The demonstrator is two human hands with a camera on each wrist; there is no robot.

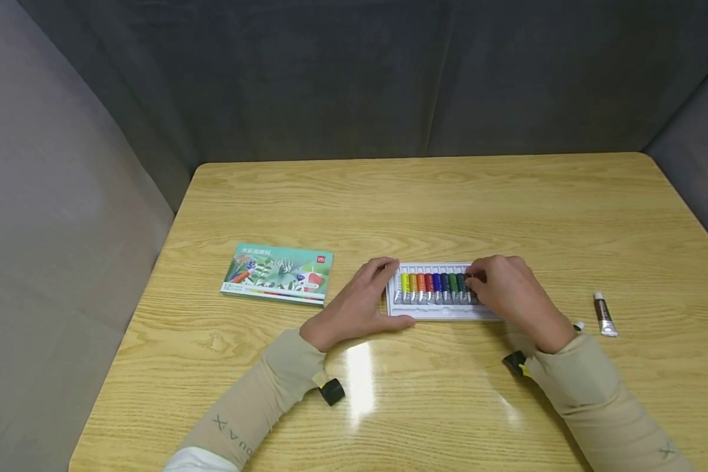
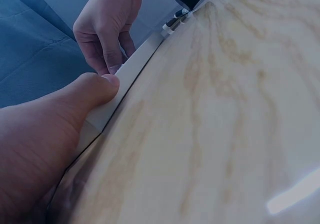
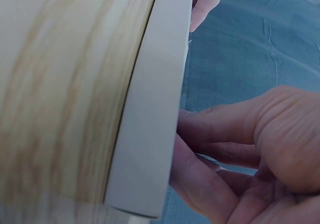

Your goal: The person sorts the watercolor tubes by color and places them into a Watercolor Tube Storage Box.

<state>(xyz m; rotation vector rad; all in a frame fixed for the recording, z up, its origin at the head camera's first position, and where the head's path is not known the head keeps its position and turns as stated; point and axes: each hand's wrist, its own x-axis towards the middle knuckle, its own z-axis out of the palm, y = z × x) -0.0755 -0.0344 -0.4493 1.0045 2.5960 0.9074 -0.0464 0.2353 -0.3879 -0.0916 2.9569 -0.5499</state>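
Observation:
A white plastic tray [image 1: 442, 314] lies on the table, holding a row of paint tubes [image 1: 429, 288] that run from yellow through red and blue to green. My left hand [image 1: 360, 301] grips the tray's left end, thumb along the front edge and fingers at the back corner. In the left wrist view the thumb of the left hand [image 2: 75, 98] presses on the front wall. Over the tray's right end, my right hand [image 1: 510, 288] pinches a dark paint tube [image 1: 474, 299] in the row, mostly hidden by the fingers. The right wrist view has its fingertips behind the tray wall [image 3: 145, 114].
A green paint box [image 1: 277, 274] with printed flowers lies flat at the left. To the right is a loose dark brown paint tube [image 1: 604, 314]. Another tube's white cap [image 1: 578, 326] shows beside the right wrist. Dark curtain [image 1: 389, 78] hangs behind the wooden table [image 1: 419, 210].

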